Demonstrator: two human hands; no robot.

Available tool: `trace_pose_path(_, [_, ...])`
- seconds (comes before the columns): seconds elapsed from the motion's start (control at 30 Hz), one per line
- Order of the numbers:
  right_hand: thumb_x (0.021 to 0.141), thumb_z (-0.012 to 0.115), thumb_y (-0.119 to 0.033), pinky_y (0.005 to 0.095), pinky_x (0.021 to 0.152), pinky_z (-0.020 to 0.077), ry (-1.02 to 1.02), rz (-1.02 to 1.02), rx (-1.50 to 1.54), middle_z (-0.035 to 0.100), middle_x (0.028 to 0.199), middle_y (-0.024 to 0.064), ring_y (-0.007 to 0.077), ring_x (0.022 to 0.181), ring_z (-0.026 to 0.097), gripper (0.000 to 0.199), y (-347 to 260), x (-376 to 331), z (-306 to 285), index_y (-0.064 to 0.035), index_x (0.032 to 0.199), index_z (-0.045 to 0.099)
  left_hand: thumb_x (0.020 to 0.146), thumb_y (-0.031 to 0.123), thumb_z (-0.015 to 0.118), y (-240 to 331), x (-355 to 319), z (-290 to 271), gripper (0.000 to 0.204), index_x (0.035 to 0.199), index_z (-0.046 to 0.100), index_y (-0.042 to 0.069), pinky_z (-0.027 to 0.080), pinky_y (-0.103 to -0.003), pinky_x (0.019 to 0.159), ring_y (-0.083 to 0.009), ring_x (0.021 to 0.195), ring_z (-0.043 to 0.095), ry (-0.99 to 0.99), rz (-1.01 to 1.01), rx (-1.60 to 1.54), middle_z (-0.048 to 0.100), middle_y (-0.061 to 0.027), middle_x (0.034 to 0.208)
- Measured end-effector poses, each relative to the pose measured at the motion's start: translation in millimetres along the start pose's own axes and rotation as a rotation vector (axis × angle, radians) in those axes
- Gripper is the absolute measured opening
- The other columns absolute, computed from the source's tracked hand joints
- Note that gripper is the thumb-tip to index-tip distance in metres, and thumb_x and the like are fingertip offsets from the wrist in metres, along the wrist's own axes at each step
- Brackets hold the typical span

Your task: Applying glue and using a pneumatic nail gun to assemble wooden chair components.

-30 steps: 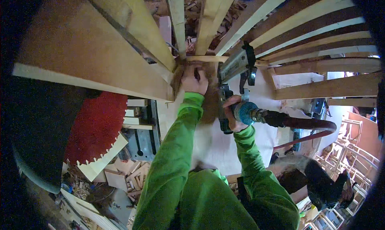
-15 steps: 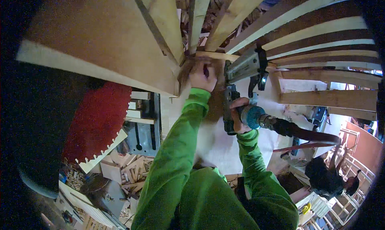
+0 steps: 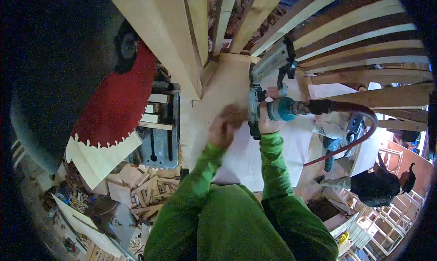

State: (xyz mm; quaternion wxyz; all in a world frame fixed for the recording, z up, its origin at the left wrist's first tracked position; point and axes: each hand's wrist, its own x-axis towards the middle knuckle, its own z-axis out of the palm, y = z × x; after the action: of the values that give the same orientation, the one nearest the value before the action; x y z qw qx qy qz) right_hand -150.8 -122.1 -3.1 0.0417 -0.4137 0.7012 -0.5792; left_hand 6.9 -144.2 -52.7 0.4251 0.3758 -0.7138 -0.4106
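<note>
Head view: the right hand [image 3: 268,120] is wrapped tight round the grip of a pneumatic nail gun [image 3: 266,86], whose long metal magazine slants up and right toward the wooden slats [image 3: 359,38] of a chair-like frame above. A teal fitting at the tool's base joins a dark red air hose [image 3: 353,138] that loops away to the right. The left hand [image 3: 225,124] is blurred, fingers curled loosely, holding nothing that can be made out, just beside the gun and hovering over a pale wooden panel [image 3: 227,86]. Both forearms, in green sleeves, rise from the lower edge and bend inward. To the left sit a red saw blade [image 3: 114,102] with white teeth and a grey metal saw base [image 3: 159,143]; offcuts [image 3: 141,188] litter the floor below. At lower right another person [image 3: 378,186] in dark clothing crouches beside light wooden frames [image 3: 387,220].
</note>
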Motion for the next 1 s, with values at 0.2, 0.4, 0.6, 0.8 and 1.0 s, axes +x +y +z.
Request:
trace_pose_path(0.2, [0.071,0.055,0.005,0.0269,0.075,0.0428,0.053,0.045,0.216,0.054,0.096,0.0053,0.0152,0.084,0.051,0.031,-9.5,-1.0,5.2,-0.0031,0.1,0.05,0.078,0.004,0.05,-3.6,-66.1,-54.5,0.021,0.097,0.058,0.006,0.05,-0.039,0.067,-0.0328,0.075,0.06,-0.087,0.019,0.1,0.062,-0.0155,0.089])
trace_pose_path(0.4, [0.08,0.053,0.0,0.0405,0.085,0.0415,-0.127,0.215,0.272,0.055,0.093,0.0118,0.0275,0.093,0.056,0.018,-0.7,-12.7,0.7,-0.0021,0.094,0.042,0.076,0.006,0.051,-6.2,-66.6,-44.0,0.017,0.091,0.058,0.009,0.048,-0.041,0.058,-0.0324,0.064,0.058,-0.123,-0.054,0.132,0.06,-0.014,0.078])
trace_pose_path(0.6, [0.069,0.051,0.009,0.0347,0.084,0.0434,0.013,-0.038,0.268,0.061,0.092,0.0129,0.0241,0.096,0.059,0.021,-14.2,-4.6,10.4,-0.0015,0.086,0.046,0.073,0.006,0.053,-15.4,-73.4,-40.7,0.014,0.086,0.057,0.009,0.048,-0.041,0.057,-0.0324,0.063,0.057,-0.125,-0.015,0.261,0.058,-0.0133,0.073])
trace_pose_path(0.8, [0.075,0.051,0.007,0.0367,0.082,0.045,-0.024,-0.077,0.211,0.059,0.092,0.0158,0.026,0.088,0.058,0.016,-7.0,-5.3,11.6,0.0004,0.087,0.042,0.072,0.005,0.053,-10.5,-76.2,-45.2,0.015,0.086,0.057,0.008,0.048,-0.042,0.055,-0.0324,0.061,0.056,-0.138,-0.045,0.282,0.058,-0.0129,0.073])
trace_pose_path(1.0, [0.075,0.052,0.003,0.0319,0.079,0.0447,-0.056,-0.076,0.073,0.06,0.094,0.0142,0.0209,0.084,0.057,0.019,-15.6,-3.5,6.7,-0.0007,0.09,0.041,0.07,0.002,0.053,-17.0,-80.8,-42.1,0.018,0.087,0.057,0.006,0.047,-0.039,0.052,-0.031,0.057,0.054,-0.074,0.075,0.258,0.056,-0.0121,0.07])
